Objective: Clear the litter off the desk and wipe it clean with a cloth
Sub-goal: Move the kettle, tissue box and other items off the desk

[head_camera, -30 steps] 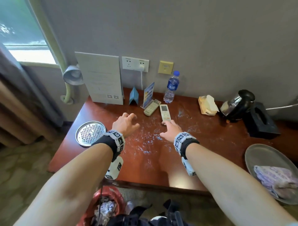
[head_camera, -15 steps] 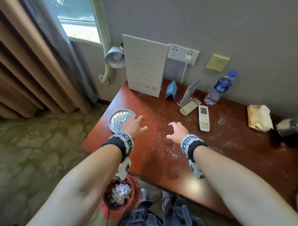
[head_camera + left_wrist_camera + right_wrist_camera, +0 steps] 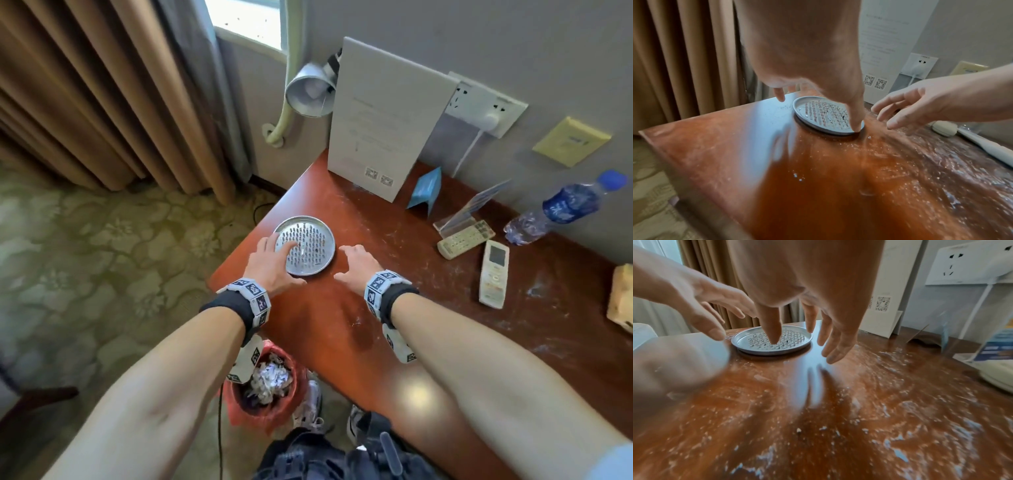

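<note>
Both hands [image 3: 274, 265] now flanking tray [image 3: 313, 246]

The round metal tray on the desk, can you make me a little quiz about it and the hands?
1. True or false: the metal tray sits near the desk's corner by the curtain.
2. Which hand has fingers over the tray? A left hand B right hand
3. What stands under the desk edge, full of crumpled paper?

Key: 1 true. 2 A. 3 the red bin.

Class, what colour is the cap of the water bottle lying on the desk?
Blue. The cap of the water bottle shows best in the head view.
</note>
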The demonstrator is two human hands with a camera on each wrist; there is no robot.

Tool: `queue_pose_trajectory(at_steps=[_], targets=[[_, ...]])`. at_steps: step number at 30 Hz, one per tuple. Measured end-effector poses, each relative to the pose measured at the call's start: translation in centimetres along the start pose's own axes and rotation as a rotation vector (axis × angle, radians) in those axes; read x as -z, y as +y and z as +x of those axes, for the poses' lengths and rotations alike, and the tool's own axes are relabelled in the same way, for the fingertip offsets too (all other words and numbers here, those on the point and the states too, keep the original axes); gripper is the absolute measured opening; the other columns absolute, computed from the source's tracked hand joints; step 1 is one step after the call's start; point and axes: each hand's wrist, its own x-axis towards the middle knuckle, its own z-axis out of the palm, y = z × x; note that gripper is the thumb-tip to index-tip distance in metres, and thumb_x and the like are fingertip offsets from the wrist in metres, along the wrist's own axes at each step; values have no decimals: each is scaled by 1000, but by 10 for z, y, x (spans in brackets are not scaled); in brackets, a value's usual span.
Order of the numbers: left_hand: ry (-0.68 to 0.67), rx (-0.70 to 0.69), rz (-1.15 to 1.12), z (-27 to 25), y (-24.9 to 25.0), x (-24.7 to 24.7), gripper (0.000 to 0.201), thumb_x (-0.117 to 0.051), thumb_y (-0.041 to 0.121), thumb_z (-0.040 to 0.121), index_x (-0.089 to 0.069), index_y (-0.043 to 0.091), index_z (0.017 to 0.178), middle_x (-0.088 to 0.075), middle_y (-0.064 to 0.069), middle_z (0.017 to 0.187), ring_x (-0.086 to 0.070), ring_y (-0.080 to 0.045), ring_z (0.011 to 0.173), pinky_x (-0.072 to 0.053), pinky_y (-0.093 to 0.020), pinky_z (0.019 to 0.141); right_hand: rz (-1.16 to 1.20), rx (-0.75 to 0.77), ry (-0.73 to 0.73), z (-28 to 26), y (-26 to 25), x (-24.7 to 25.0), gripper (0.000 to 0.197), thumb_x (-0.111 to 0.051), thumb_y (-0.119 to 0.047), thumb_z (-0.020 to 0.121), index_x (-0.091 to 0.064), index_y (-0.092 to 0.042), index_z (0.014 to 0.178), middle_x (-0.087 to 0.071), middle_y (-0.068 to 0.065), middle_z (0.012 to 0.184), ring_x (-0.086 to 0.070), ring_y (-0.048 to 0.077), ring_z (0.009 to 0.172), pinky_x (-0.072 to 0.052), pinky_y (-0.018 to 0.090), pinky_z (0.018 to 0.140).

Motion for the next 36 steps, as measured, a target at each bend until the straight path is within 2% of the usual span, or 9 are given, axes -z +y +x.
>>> queue_pose_trajectory(at_steps=[4, 7, 12, 17, 24, 27, 30, 33, 36], targets=[[-40, 3, 78, 17, -2, -6, 108, -74, 65, 71, -16, 31, 155, 1, -12, 162, 1, -32, 149, -17, -47, 119, 47, -9, -4, 16, -8, 1, 55, -58, -28, 91, -40, -17, 141, -42, 10, 140, -50, 33, 124, -40, 40, 103], [-83, 8, 59, 28, -5, -7, 114, -76, 64, 70, -9, 31, 157, 10, -13, 163, 9, -33, 150, -13, -48, 120, 84, -37, 7, 29, -13, 2, 44, -55, -31, 92, -46, -18, 134, -46, 10, 133, -53, 36, 117, -42, 41, 99], [-134, 30, -10, 39, -9, -7, 118, -80, 57, 70, -5, 28, 157, 19, -15, 162, 12, -31, 150, -13, -47, 120, 73, -75, -5, 47, -23, 0, 32, -55, -25, 90, -51, -19, 121, -48, 9, 121, -56, 35, 106, -45, 39, 92], [-163, 11, -33, 45, -10, -6, 120, -81, 55, 70, -6, 22, 157, 14, -18, 161, 5, -33, 150, -17, -48, 121, 128, -170, 17, 61, -32, -1, 32, -54, -20, 90, -52, -15, 122, -46, 12, 124, -51, 35, 110, -41, 36, 91], [-119, -82, -35, 44, -6, 6, 116, -82, 55, 68, -11, 27, 155, 10, -14, 162, 2, -30, 149, -18, -46, 121, 193, -236, 99, 64, -29, 16, 32, -55, -9, 88, -51, -14, 120, -57, 10, 123, -52, 32, 113, -43, 36, 92], [-134, -139, 23, 46, 10, 17, 119, -81, 58, 67, -7, 29, 156, 13, -13, 163, 7, -31, 150, -12, -46, 121, 241, -269, 133, 59, -23, 24, 28, -52, -8, 91, -55, -16, 117, -61, 9, 119, -55, 29, 109, -45, 34, 86], [-161, -217, 104, 53, 36, 21, 129, -80, 68, 61, -1, 32, 157, 22, -12, 162, 16, -33, 149, -4, -51, 120, 253, -273, 168, 50, -9, 32, 27, -50, -11, 93, -58, -19, 117, -62, 7, 119, -54, 28, 108, -40, 30, 80], [-204, -276, 138, 58, 66, 20, 134, -79, 72, 56, 3, 35, 156, 26, -11, 160, 18, -33, 149, -8, -57, 120, 281, -292, 211, 36, 16, 43, 24, -53, -15, 91, -61, -22, 113, -64, 5, 116, -56, 27, 107, -40, 29, 80], [-239, -321, 119, 59, 97, 17, 131, -78, 72, 58, 3, 36, 155, 21, -8, 162, 9, -33, 150, -15, -57, 118, 316, -335, 239, 22, 48, 53, 24, -57, -20, 89, -62, -25, 112, -66, 4, 115, -58, 29, 108, -43, 30, 83]])
